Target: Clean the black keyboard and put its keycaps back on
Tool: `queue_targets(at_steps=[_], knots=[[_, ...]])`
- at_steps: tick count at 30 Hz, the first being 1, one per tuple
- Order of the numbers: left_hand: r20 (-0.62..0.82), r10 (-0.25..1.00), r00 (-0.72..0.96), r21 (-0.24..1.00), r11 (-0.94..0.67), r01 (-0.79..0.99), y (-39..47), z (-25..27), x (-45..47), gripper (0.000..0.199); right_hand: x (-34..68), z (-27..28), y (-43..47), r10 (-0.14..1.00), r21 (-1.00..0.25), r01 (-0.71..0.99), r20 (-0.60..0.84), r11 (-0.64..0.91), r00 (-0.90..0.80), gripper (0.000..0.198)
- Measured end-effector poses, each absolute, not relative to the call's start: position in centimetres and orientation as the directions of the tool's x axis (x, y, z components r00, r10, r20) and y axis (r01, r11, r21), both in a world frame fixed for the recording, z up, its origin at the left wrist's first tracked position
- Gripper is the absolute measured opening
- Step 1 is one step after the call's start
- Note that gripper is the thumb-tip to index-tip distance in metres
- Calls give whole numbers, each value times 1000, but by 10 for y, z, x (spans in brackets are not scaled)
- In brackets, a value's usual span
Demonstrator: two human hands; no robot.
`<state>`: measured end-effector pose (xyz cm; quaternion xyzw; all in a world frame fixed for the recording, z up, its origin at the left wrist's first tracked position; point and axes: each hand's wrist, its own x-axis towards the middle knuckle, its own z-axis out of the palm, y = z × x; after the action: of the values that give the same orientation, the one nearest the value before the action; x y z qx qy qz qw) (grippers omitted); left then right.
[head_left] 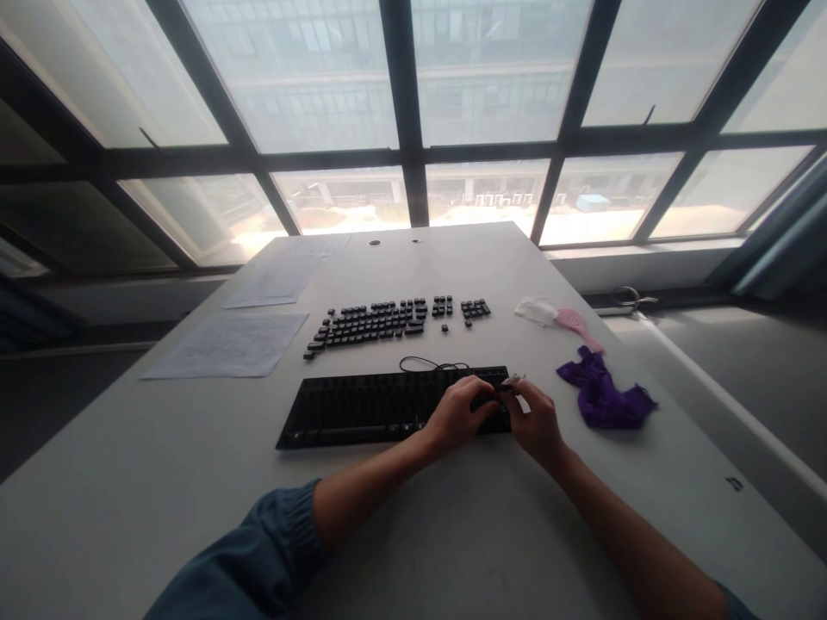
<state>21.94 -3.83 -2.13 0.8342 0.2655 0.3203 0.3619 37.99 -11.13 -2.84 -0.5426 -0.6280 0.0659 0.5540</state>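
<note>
A black keyboard (362, 405) lies on the white table, most of its keycaps off and a few left along its front row. Over its right end my left hand (460, 408) is closed, fingertips pinched at a small black piece (502, 388) that looks like a keycap. My right hand (535, 420) meets it there, also closed, with a small whitish thing (515, 379) showing at its fingertips. What that thing is cannot be made out. Behind the keyboard, loose black keycaps (371, 323) stand in rows laid out like a keyboard.
The keyboard's thin black cable (419, 362) curls behind it. Printed sheets (226, 344) lie at the left. Toward the table's right edge are a white crumpled tissue or cloth (535, 310), a pink brush-like item (575, 322) and a purple cloth (611, 400). Windows rise beyond the table (401, 267).
</note>
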Motion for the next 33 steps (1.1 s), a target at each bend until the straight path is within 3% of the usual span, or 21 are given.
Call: queue_targets(at_steps=[2, 5, 8, 12, 18, 24, 33], knots=[[340, 693, 636, 786, -581, 213, -38, -23, 219, 24, 379, -27, -111, 753, -663, 614, 637, 428, 163, 13], [360, 683, 636, 770, -602, 210, -37, -25, 219, 39, 378, -29, -111, 767, -741, 564, 583, 365, 270, 10], [424, 580, 695, 657, -726, 206, -39, -23, 218, 22, 377, -32, -111, 789, -869, 421, 443, 261, 426, 12], [497, 488, 717, 513, -832, 211, -45, -8, 214, 7, 377, -32, -110, 788, -914, 343, 371, 217, 491, 17], [471, 642, 604, 595, -737, 319, 10, 23, 229, 16, 383, -30, -105, 743, -936, 293, 335, 193, 579, 19], [390, 719, 575, 372, -694, 616, 106, 22, 283, 11, 383, -34, -104, 780, -947, 232, 314, 221, 541, 21], [327, 788, 522, 311, -612, 728, 141, -17, 301, 18, 382, -35, -104, 798, -941, 227, 335, 252, 501, 21]])
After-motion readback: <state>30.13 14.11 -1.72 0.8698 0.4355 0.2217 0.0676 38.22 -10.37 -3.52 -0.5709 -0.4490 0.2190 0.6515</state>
